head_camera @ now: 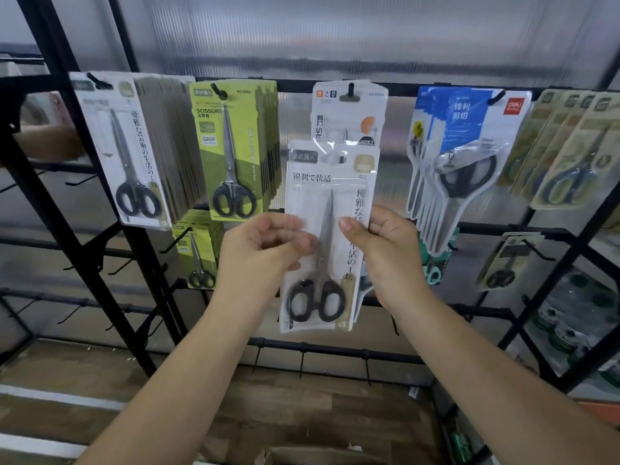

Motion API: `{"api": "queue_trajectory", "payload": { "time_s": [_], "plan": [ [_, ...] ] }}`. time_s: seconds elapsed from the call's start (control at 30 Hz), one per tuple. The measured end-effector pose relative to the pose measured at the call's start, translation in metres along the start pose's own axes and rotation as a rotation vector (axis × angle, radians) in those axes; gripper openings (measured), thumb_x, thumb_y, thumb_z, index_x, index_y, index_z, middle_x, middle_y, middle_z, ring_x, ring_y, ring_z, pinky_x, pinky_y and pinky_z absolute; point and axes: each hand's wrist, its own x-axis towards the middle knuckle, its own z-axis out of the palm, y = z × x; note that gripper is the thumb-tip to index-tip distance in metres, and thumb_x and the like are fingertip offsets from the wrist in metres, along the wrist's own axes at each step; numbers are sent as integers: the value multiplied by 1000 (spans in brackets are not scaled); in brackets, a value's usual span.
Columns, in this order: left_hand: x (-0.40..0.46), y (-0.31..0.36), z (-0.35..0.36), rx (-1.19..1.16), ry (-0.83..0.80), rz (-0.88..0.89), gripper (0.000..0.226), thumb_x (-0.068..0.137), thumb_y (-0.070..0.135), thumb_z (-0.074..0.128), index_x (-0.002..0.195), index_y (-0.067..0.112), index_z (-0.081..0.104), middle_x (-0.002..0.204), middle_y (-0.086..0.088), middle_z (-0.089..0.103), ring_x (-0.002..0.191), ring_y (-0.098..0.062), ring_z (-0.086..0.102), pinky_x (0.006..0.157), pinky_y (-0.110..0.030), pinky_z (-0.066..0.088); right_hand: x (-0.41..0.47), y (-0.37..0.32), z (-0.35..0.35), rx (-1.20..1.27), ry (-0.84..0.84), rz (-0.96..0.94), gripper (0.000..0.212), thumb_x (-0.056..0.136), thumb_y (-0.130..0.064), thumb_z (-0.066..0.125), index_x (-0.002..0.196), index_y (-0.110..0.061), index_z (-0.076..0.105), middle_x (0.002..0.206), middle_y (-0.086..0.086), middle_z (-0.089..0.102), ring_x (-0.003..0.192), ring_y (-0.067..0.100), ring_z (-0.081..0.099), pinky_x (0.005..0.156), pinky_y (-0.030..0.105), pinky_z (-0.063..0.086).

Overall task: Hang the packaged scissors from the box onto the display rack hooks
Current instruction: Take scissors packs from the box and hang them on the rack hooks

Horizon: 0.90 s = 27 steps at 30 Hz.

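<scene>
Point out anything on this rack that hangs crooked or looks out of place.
The blue packs on the upper rail splay out like a fan and tilt left instead of hanging flat. The white packs beside them have few packs. The pack in hand, held by left hand and right hand, is not yet hung.

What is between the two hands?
A white pack of black-handled scissors sits between the left hand and the right hand. Both hands grip its edges, in front of the rack. The head view shows it.
</scene>
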Motion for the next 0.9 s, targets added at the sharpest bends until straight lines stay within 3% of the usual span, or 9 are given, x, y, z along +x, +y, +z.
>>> {"api": "queue_trajectory", "payload": {
  "time_s": [0.07, 0.2, 0.33, 0.43, 0.57, 0.73, 0.9],
  "plan": [
    [-2, 1, -2, -49, 48, -5, 16, 78, -4, 67, 81, 11, 66, 71, -2, 73, 70, -16, 69, 61, -23, 53, -1, 1, -1, -9, -7, 0, 22, 86, 0, 61, 78, -20, 67, 97, 19, 68, 98, 46, 56, 87, 52, 47],
    [-4, -1, -5, -98, 126, 45, 18, 77, -7, 66, 73, 10, 68, 61, 1, 70, 60, -10, 65, 55, -20, 52, -2, 3, -1, 16, -8, -12, 23, 85, 1, 61, 78, -20, 67, 95, 4, 69, 98, 41, 59, 85, 41, 51],
    [2, -9, -11, 31, 151, 135, 20, 80, -5, 66, 72, 13, 67, 56, 7, 65, 50, -6, 54, 50, -16, 48, -3, 5, 1, 27, -47, -12, 27, 86, 4, 58, 84, -21, 68, 81, -10, 71, 84, 14, 68, 79, 26, 53],
    [7, -17, -17, 113, 164, 160, 22, 80, -2, 68, 71, 18, 67, 61, 10, 66, 55, -5, 56, 55, -16, 48, -4, 8, 3, 65, -75, 20, 30, 86, 7, 56, 83, -21, 67, 75, -14, 70, 77, 3, 65, 76, 20, 53],
    [7, -23, -19, 185, 166, 148, 24, 78, -2, 69, 69, 19, 63, 68, 11, 65, 64, -1, 57, 66, -11, 49, -4, 13, 1, 51, -114, 19, 27, 85, 8, 56, 84, -17, 66, 83, -6, 68, 83, 12, 63, 82, 26, 52],
    [14, -29, -18, -15, 90, -2, 29, 83, -12, 56, 71, 15, 57, 66, 7, 58, 63, -9, 50, 63, -19, 41, -2, 12, -2, 29, -169, 44, 28, 85, 7, 57, 84, -19, 67, 87, -8, 69, 80, 8, 65, 79, 24, 53],
    [20, -23, -18, -74, 1, -41, 35, 79, -22, 46, 71, 11, 55, 57, 6, 51, 46, -2, 47, 47, -11, 38, 2, 11, -7, 11, -189, 48, 27, 84, 7, 58, 84, -18, 67, 87, -19, 68, 74, 0, 67, 73, 20, 55]
  ]
}}
